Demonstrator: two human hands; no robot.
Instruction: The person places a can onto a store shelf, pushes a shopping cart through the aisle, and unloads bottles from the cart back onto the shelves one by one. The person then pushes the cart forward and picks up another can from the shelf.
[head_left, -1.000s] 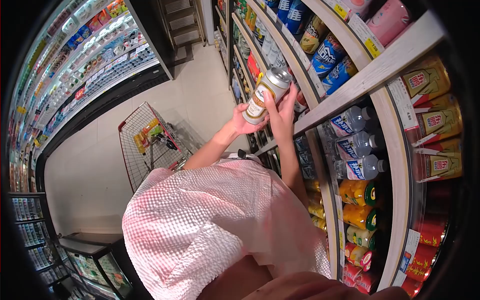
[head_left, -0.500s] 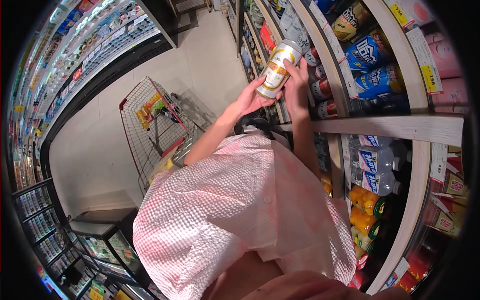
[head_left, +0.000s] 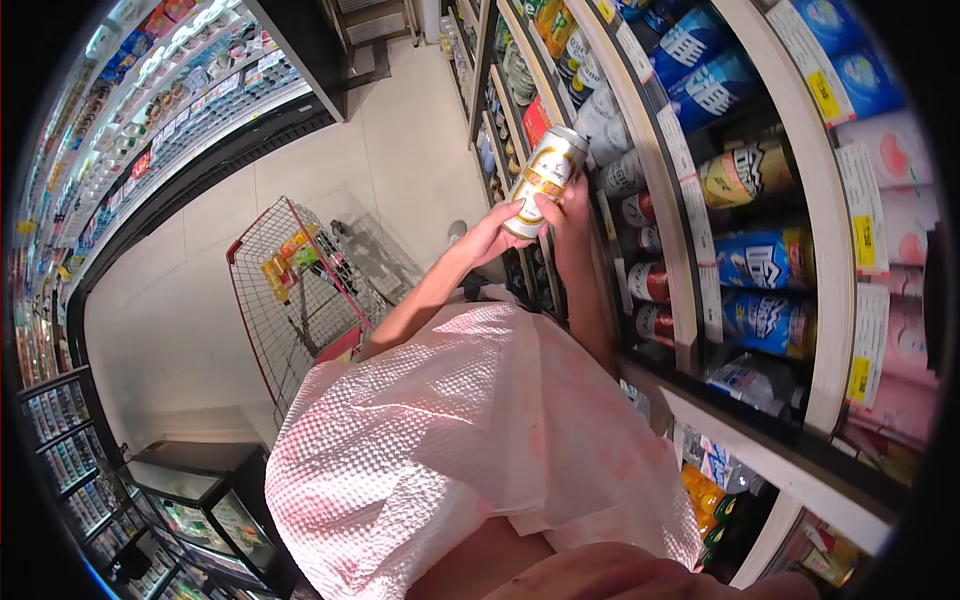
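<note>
A white and gold drink can (head_left: 546, 178) is held tilted in front of me, its silver lid pointing up and to the right. My left hand (head_left: 488, 237) grips its lower left side, the thumb lying across the label. On the other side, my right hand (head_left: 568, 216) is closed around the can's lower right, with its thumb on the front and its other fingers mostly hidden. Close beyond the right hand are shelved drink cans (head_left: 602, 122).
Shelves on the right carry blue packs (head_left: 765, 258), a gold can (head_left: 745, 178) and pink packs (head_left: 890, 150). A wire shopping cart (head_left: 262, 275) with several packaged goods stands at left. Beyond it runs a lit refrigerated shelf (head_left: 190, 110). A dark glass-sided case (head_left: 205, 500) is at lower left.
My view has shifted, so the shelves appear lower and nearer. The can now sits slightly lower and left in view, and my right hand has slid down its side, uncovering more of the label.
</note>
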